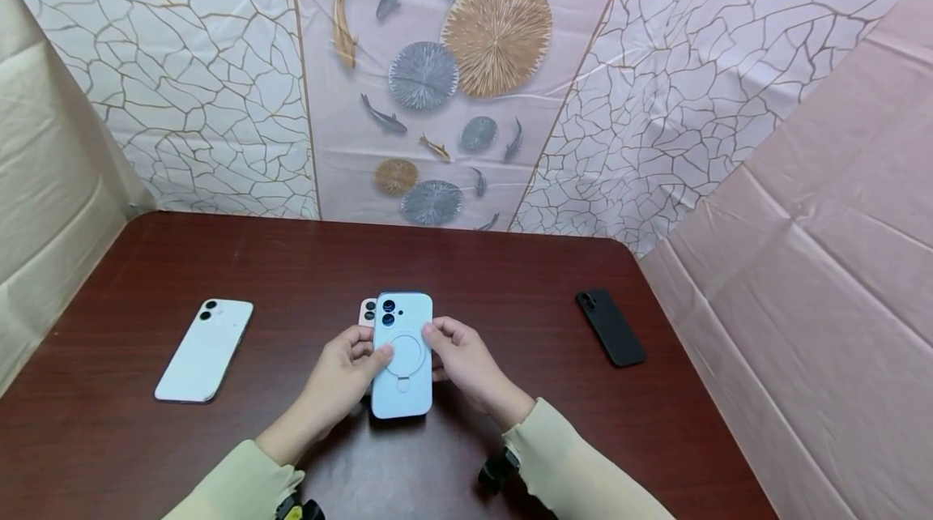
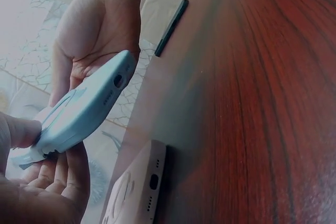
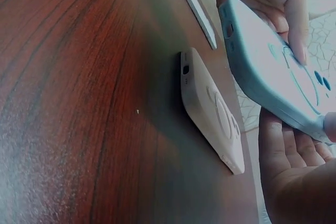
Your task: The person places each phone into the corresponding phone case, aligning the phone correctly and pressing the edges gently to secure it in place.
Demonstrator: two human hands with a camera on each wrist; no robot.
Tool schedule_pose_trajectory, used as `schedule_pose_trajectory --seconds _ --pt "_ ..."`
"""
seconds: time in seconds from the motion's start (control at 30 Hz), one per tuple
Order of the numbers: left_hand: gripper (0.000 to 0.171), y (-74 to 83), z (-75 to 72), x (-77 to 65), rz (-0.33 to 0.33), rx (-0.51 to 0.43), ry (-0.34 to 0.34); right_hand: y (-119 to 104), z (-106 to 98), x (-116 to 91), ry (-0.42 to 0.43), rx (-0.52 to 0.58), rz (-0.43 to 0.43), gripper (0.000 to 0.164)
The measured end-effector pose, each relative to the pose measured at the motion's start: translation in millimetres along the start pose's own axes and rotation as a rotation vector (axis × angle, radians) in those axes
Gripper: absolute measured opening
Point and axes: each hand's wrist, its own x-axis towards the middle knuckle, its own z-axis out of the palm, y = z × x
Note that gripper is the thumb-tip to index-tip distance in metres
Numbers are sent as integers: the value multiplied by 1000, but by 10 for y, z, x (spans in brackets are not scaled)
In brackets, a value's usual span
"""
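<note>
A light blue phone case [image 1: 403,398] with a ring on its back and two camera circles is held up over the table, back side up. My left hand [image 1: 337,378] grips its left side, thumb flat on the back and fingers underneath. At the opposite edge my right hand [image 1: 472,364] pinches it, thumb on top. A port cutout shows on the case's bottom end in both wrist views; whether a phone sits inside, I cannot tell. Below it a pale pink phone case [image 3: 207,108], also with a ring, lies on the table, mostly hidden in the head view.
On the left of the dark red wooden table [image 1: 291,261] lies a white phone [image 1: 204,354], back up. A black phone or case [image 1: 611,328] lies near the right edge. Patterned cloth [image 1: 219,99] hangs behind the table, with plain cloth at both sides.
</note>
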Motion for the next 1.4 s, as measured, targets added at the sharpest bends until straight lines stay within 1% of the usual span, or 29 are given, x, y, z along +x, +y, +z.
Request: schedule_pose_trajectory --seconds 0.1,0.23,0.33,0.53,0.7,0.97,1.2,1.4 --pt "24 3 -6 0 -2 -8 -4 8 -2 -1 -4 2 -4 30" --pt "22 17 -12 -2 2 13 -1 6 -6 -9 -11 9 -9 29" --pt "22 26 -18 1 -6 22 1 13 -10 -8 -12 11 -17 31" --pt "25 11 -24 3 -29 0 15 20 -7 -23 -19 8 -21 33" --pt "22 -5 -26 -1 -34 -14 22 28 12 -35 -21 10 -6 33" --pt "19 -13 -23 -10 -29 -9 18 30 25 -37 -26 21 6 38" --pt "15 -30 -25 -19 -22 3 26 46 31 -48 -36 29 5 35" --pt "12 -44 -25 -28 -19 17 30 83 27 -44 -57 23 -15 33"
